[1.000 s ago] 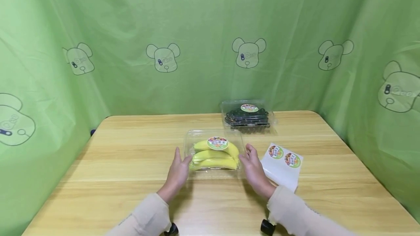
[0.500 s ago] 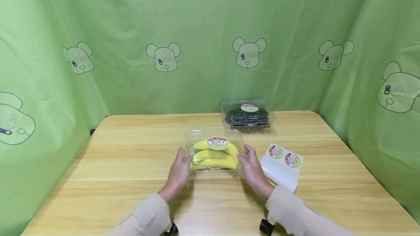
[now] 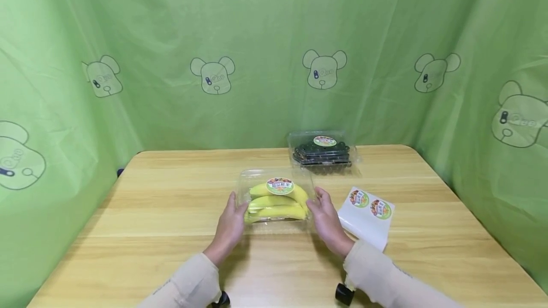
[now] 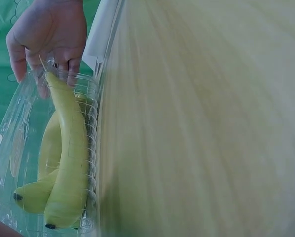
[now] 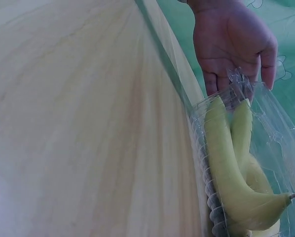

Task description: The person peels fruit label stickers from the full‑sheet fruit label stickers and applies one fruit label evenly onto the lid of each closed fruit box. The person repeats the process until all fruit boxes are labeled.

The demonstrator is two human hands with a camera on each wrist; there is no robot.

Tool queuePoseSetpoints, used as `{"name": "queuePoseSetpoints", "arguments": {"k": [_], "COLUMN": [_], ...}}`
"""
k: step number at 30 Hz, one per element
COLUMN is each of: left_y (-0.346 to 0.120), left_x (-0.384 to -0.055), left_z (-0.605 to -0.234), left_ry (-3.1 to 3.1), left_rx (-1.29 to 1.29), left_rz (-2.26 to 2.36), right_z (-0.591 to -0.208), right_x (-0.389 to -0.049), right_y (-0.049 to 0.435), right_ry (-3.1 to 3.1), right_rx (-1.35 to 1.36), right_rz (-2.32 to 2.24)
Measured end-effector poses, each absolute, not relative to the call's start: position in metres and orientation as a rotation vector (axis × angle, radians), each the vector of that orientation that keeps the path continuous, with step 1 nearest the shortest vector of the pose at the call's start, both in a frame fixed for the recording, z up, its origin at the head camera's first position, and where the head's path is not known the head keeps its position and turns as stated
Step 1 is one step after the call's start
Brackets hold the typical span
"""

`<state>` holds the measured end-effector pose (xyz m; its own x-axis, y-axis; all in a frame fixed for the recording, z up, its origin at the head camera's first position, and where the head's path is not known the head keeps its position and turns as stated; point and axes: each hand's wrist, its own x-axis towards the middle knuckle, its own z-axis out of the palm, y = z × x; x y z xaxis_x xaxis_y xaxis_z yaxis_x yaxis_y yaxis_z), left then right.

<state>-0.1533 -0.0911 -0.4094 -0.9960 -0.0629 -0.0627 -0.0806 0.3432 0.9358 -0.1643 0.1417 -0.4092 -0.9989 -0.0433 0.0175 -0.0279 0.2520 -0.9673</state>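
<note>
A clear plastic clamshell box (image 3: 245, 182) with several bananas (image 3: 274, 201) inside stands on the table in the head view. Its lid is down and bears an oval fruit sticker (image 3: 280, 186). My left hand (image 3: 229, 226) grips the box's left side, thumb up on the lid's edge. On the opposite side my right hand (image 3: 328, 222) holds it the same way. The left wrist view shows the right hand (image 4: 51, 39) at the box's far end, fingers partly behind the plastic. In the right wrist view the left hand (image 5: 231, 44) holds the other end.
A second clear box (image 3: 295, 139) holding dark fruit, stickered too, stands at the back of the wooden table (image 3: 171, 194). Right of my right hand lies a white sheet (image 3: 364, 225) with two oval stickers (image 3: 380, 209). Green curtains (image 3: 265, 18) enclose the table's back and sides.
Both hands and the banana box have shifted slightly to the left in the last half second. The other box and the sticker sheet stay in place.
</note>
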Motion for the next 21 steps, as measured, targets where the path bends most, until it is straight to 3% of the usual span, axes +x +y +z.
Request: {"name": "queuePoseSetpoints", "arguments": {"k": [21], "left_y": [-0.110], "left_x": [-0.175], "left_z": [-0.399], "left_ry": [2.572], "left_rx": [-0.213], "left_rz": [1.795], "right_z": [-0.400], "right_x": [-0.190], "right_y": [0.123], "right_ry": [2.509], "right_rx": [-0.101], "right_rz": [-1.886]}}
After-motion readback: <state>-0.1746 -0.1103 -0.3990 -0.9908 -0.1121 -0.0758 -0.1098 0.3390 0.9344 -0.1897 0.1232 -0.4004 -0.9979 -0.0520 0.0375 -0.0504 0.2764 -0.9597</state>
